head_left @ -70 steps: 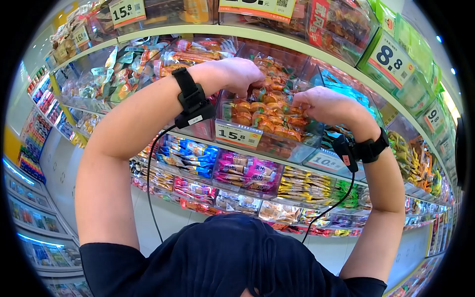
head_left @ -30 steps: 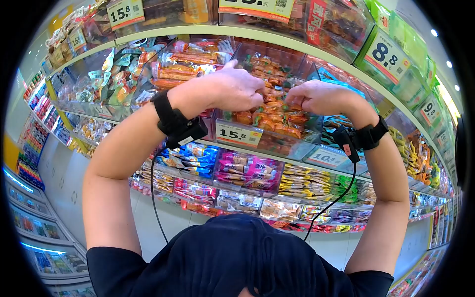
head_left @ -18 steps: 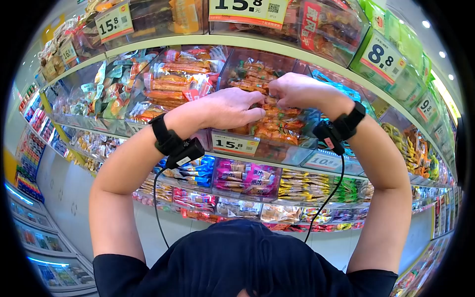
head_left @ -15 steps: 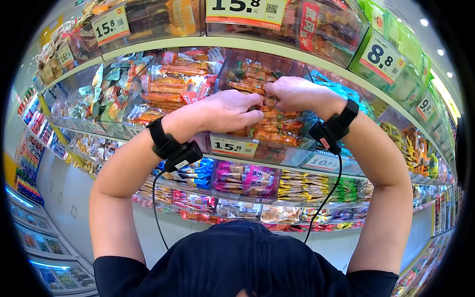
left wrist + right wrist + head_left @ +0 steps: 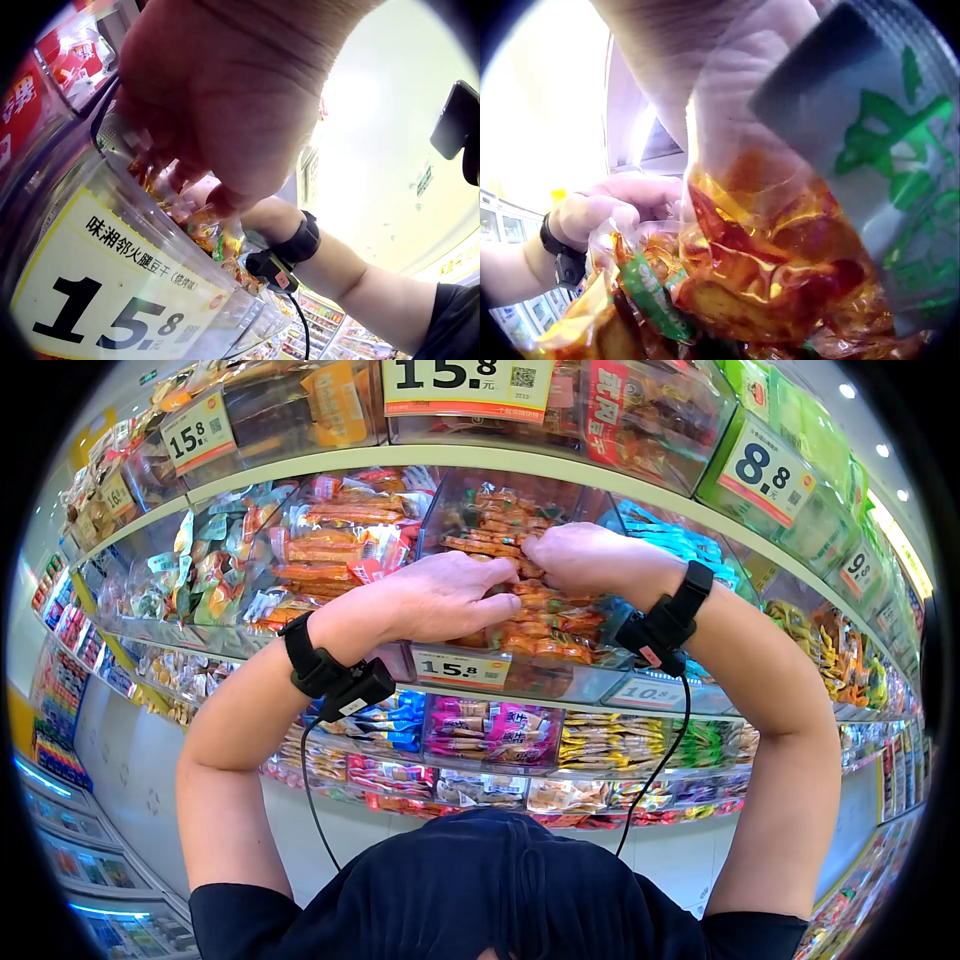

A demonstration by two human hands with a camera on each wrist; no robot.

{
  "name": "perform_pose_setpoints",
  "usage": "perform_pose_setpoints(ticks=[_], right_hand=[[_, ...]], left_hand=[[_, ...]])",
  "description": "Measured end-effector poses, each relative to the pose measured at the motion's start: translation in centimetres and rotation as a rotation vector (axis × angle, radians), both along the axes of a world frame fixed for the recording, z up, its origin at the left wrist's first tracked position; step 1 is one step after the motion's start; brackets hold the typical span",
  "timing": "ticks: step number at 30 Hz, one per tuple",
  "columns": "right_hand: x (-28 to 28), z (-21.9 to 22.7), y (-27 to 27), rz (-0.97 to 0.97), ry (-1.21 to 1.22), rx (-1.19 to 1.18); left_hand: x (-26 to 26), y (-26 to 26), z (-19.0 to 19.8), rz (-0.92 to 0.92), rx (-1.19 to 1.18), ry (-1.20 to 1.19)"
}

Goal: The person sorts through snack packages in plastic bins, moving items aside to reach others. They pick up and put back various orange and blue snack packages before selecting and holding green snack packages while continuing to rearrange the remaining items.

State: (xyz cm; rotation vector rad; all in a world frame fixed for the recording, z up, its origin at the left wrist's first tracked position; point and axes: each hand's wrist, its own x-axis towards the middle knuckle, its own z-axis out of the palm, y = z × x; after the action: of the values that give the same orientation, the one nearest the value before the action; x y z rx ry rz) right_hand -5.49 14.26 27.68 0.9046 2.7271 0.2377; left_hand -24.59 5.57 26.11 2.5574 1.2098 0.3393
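A clear plastic shelf bin [image 5: 566, 678] holds several orange and red snack packets [image 5: 540, 642]. My left hand [image 5: 455, 593] lies on the pile with its fingers curled down into the packets; in the left wrist view the left hand's fingers [image 5: 161, 169] dig among them. My right hand [image 5: 572, 555] is bunched like a fist just behind, gripping packets near the back of the bin. A glossy red-orange packet [image 5: 780, 262] fills the right wrist view under the right hand [image 5: 727, 97], with the left hand [image 5: 622, 202] beyond it. The two hands almost touch.
A yellow-white price label reading 15.8 [image 5: 462, 668] is clipped to the bin's front. Neighbouring bins hold other wrapped snacks [image 5: 330, 545] and blue packets [image 5: 680, 540]. More shelves of packets [image 5: 495, 725] run below, and labelled bins [image 5: 455, 380] above. Chilled cabinets [image 5: 70, 850] stand at lower left.
Both hands have come together over the bin: the right hand moved left and toward the back, the left hand slid in over the front packets. The view tilted up slightly.
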Motion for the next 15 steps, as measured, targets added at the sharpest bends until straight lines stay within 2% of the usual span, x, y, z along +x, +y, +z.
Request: perform_pose_setpoints(ticks=[3, 6, 9, 10, 13, 14, 15], right_hand=[[-0.9, 0.3, -0.2, 0.017, -0.083, 0.071], [-0.4, 0.7, 0.0, 0.052, -0.043, 0.097], [1.0, 1.4, 0.4, 0.005, 0.147, 0.112], [1.8, 1.2, 1.0, 0.016, 0.225, 0.053], [3.1, 1.9, 0.9, -0.166, 0.27, -0.261], [3.4, 2.3, 0.4, -0.335, 0.336, -0.417], [3.5, 2.2, 0.5, -0.31, 0.326, -0.401]], left_hand=[[0.0, 0.0, -0.1, -0.017, 0.013, -0.019], [-0.1, 0.0, -0.2, -0.026, 0.031, -0.014], [-0.5, 0.1, -0.8, -0.034, 0.088, -0.009], [-0.5, 0.1, -0.9, -0.038, 0.117, -0.009], [-0.3, -0.3, -0.5, 0.037, 0.04, -0.063], [-0.3, -0.1, -0.7, 0.009, 0.098, -0.089], [-0.3, 0.2, -0.9, -0.019, 0.155, -0.115]])
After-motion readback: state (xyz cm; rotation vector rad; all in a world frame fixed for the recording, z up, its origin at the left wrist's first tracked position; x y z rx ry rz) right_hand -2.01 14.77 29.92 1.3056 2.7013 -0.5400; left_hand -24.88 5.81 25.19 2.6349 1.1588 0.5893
